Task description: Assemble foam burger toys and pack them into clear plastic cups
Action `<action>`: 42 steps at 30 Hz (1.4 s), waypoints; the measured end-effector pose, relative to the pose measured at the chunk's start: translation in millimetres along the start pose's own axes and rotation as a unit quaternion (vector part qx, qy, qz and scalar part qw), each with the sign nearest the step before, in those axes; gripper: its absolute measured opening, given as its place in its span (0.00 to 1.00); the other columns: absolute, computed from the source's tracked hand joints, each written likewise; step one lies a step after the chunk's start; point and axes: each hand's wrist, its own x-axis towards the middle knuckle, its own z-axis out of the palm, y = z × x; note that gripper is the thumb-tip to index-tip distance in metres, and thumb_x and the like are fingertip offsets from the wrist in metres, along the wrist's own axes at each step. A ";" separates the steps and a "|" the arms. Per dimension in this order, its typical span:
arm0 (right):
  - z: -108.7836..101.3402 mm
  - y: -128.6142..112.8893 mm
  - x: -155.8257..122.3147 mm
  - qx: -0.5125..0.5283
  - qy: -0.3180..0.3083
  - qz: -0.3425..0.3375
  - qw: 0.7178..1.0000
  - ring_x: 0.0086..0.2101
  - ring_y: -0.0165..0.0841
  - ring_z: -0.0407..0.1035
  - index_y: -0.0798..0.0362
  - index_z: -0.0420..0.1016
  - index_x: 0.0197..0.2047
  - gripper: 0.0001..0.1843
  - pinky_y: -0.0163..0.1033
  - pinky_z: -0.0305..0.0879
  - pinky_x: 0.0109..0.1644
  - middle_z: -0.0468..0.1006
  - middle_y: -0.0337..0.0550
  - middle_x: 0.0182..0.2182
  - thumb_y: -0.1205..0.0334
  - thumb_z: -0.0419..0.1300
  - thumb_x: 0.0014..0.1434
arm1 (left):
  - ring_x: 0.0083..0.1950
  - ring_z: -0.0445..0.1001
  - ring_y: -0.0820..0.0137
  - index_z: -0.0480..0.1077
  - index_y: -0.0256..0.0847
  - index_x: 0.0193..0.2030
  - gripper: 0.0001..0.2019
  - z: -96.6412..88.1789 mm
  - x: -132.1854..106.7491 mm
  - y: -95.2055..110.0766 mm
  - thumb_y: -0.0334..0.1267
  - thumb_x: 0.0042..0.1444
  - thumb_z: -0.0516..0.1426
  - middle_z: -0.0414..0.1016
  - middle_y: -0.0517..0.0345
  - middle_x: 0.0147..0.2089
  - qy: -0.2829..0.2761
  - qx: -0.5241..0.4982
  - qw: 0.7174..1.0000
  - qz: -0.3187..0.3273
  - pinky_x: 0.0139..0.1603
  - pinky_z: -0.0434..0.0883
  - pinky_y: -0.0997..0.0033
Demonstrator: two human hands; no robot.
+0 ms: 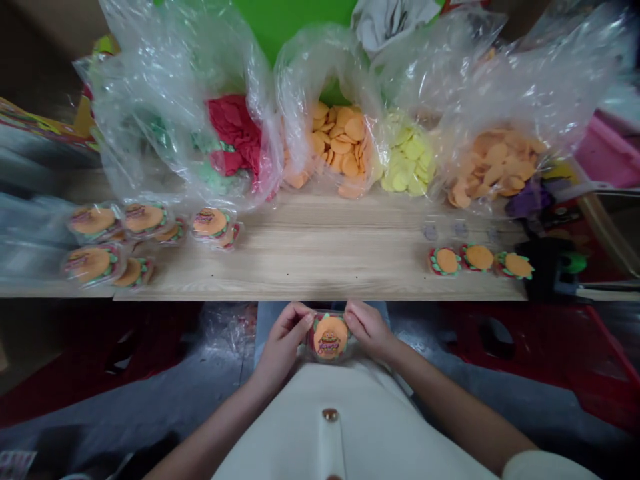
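Note:
Close to my body, just below the table edge, I hold a clear plastic box with a toy burger inside; a printed burger picture shows on its lid. My left hand grips its left side between thumb and fingers. On the opposite side, my right hand pinches the upper right corner. On the table to the right sit three toy burgers in open clear boxes, their lids tilted back. Several closed burger boxes are grouped at the left, some stacked on others.
Along the back stand clear plastic bags of red pieces, orange discs, yellow pieces and light orange discs. A black device stands at the table's right end. Red stools are below on both sides.

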 end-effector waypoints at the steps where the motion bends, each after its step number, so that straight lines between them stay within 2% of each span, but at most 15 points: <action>1: -0.3 0.9 1.3 -0.001 -0.001 0.000 1.000 0.25 0.28 0.56 0.51 0.56 0.25 0.14 0.34 0.51 0.28 0.63 0.37 0.22 0.59 0.42 0.62 | 0.31 0.63 0.74 0.65 0.40 0.32 0.07 -1.3 0.2 1.9 0.41 0.53 0.55 0.65 0.62 0.30 -0.003 0.011 1.000 0.001 0.33 0.62 0.75; 5: -3.7 0.9 13.2 -0.003 0.013 -0.006 1.000 0.24 0.28 0.56 0.51 0.56 0.25 0.14 0.34 0.50 0.28 0.63 0.37 0.21 0.59 0.42 0.62 | 0.38 0.65 0.71 0.66 0.40 0.37 0.10 -4.4 4.6 15.2 0.41 0.49 0.58 0.67 0.59 0.36 -0.041 0.055 0.997 0.037 0.40 0.63 0.73; 7: -7.4 -2.4 20.8 0.000 0.016 -0.019 1.000 0.24 0.28 0.57 0.51 0.57 0.25 0.15 0.34 0.51 0.28 0.63 0.37 0.21 0.58 0.42 0.62 | 0.38 0.65 0.71 0.66 0.41 0.38 0.13 -4.1 7.7 22.2 0.39 0.45 0.61 0.67 0.59 0.36 -0.055 0.051 0.996 0.050 0.39 0.63 0.74; 11: -13.0 -11.4 26.4 -0.014 0.011 -0.037 0.999 0.24 0.28 0.57 0.51 0.58 0.24 0.16 0.34 0.51 0.28 0.63 0.37 0.21 0.57 0.43 0.62 | 0.39 0.68 0.71 0.69 0.41 0.38 0.11 -2.1 11.2 27.5 0.41 0.48 0.59 0.71 0.57 0.38 -0.060 -0.012 0.998 -0.007 0.38 0.65 0.73; 15: -8.4 -14.4 13.9 -0.023 -0.025 -0.026 0.999 0.24 0.28 0.56 0.51 0.59 0.23 0.16 0.34 0.50 0.27 0.63 0.38 0.21 0.57 0.43 0.61 | 0.36 0.70 0.70 0.74 0.38 0.33 0.10 -2.7 7.8 17.6 0.42 0.47 0.60 0.75 0.53 0.40 -0.023 -0.011 0.997 -0.074 0.36 0.66 0.72; 17: -3.5 -13.3 4.1 -0.024 -0.044 -0.022 0.999 0.24 0.28 0.55 0.52 0.58 0.23 0.17 0.34 0.50 0.28 0.63 0.38 0.21 0.58 0.43 0.61 | 0.33 0.70 0.71 0.74 0.37 0.32 0.10 -3.6 4.3 8.9 0.43 0.47 0.60 0.76 0.53 0.36 0.002 0.018 0.997 -0.073 0.34 0.66 0.73; 20: 4.3 -11.2 -8.2 -0.012 -0.063 -0.031 0.997 0.24 0.28 0.55 0.51 0.57 0.22 0.16 0.34 0.49 0.28 0.61 0.37 0.21 0.59 0.43 0.61 | 0.32 0.69 0.72 0.75 0.37 0.30 0.11 -3.8 0.1 -4.7 0.43 0.46 0.60 0.76 0.54 0.33 0.001 0.056 0.997 -0.056 0.33 0.66 0.74; 24: 13.6 -9.5 -14.4 0.035 -0.045 0.009 0.998 0.23 0.27 0.54 0.51 0.53 0.22 0.17 0.34 0.49 0.27 0.58 0.35 0.20 0.59 0.42 0.62 | 0.26 0.65 0.75 0.72 0.36 0.27 0.13 -4.0 -1.0 -12.7 0.46 0.46 0.60 0.70 0.60 0.24 0.010 0.063 0.996 -0.067 0.27 0.63 0.76; 26: 15.7 -9.1 -13.8 0.049 -0.031 0.024 0.998 0.23 0.27 0.54 0.51 0.52 0.22 0.17 0.33 0.49 0.27 0.58 0.35 0.20 0.59 0.41 0.62 | 0.25 0.63 0.76 0.71 0.36 0.27 0.13 -5.7 -0.1 -7.7 0.46 0.48 0.58 0.68 0.61 0.23 -0.009 0.064 0.995 -0.077 0.26 0.62 0.76; 29: 14.3 -8.6 -9.8 0.042 -0.022 0.020 0.999 0.23 0.27 0.54 0.51 0.53 0.22 0.17 0.33 0.50 0.28 0.58 0.35 0.21 0.58 0.42 0.62 | 0.33 0.67 0.72 0.70 0.37 0.31 0.12 -9.8 1.5 6.4 0.46 0.51 0.56 0.71 0.57 0.32 -0.086 0.067 0.992 -0.064 0.33 0.65 0.75; 32: 11.8 -8.2 -2.5 0.032 -0.019 0.029 0.999 0.24 0.27 0.54 0.52 0.55 0.22 0.17 0.33 0.50 0.28 0.60 0.35 0.21 0.57 0.43 0.61 | 0.39 0.69 0.69 0.69 0.39 0.36 0.14 -11.5 3.2 14.4 0.41 0.43 0.62 0.70 0.54 0.41 -0.139 0.088 0.986 -0.039 0.39 0.66 0.72; 34: 12.3 -8.6 3.6 0.041 -0.018 0.051 0.998 0.24 0.27 0.55 0.52 0.56 0.22 0.17 0.33 0.50 0.28 0.61 0.35 0.20 0.56 0.44 0.61 | 0.35 0.68 0.71 0.66 0.39 0.36 0.17 -9.5 4.7 13.6 0.38 0.39 0.64 0.70 0.57 0.37 -0.123 0.095 0.987 -0.033 0.36 0.66 0.73; 36: 15.5 -10.0 9.4 0.061 0.003 0.086 0.994 0.24 0.27 0.56 0.52 0.58 0.22 0.17 0.33 0.51 0.28 0.63 0.35 0.20 0.55 0.45 0.61 | 0.31 0.67 0.74 0.65 0.39 0.36 0.16 -5.2 7.1 10.8 0.39 0.40 0.64 0.69 0.61 0.32 -0.074 0.088 0.993 -0.026 0.32 0.65 0.75; 40: 26.3 -13.3 16.3 0.123 0.147 0.174 0.966 0.23 0.28 0.58 0.52 0.59 0.23 0.21 0.32 0.53 0.27 0.64 0.36 0.20 0.51 0.41 0.62 | 0.29 0.66 0.75 0.62 0.39 0.35 0.18 7.7 15.2 8.6 0.40 0.40 0.64 0.69 0.62 0.30 0.036 0.056 0.998 0.006 0.29 0.65 0.76; 42: 30.2 -13.2 18.6 0.138 0.202 0.205 0.948 0.22 0.27 0.57 0.52 0.60 0.23 0.22 0.32 0.52 0.26 0.63 0.36 0.19 0.49 0.40 0.62 | 0.29 0.67 0.75 0.61 0.40 0.36 0.18 14.6 20.1 7.8 0.41 0.41 0.64 0.69 0.62 0.32 0.069 0.035 0.997 0.030 0.31 0.66 0.76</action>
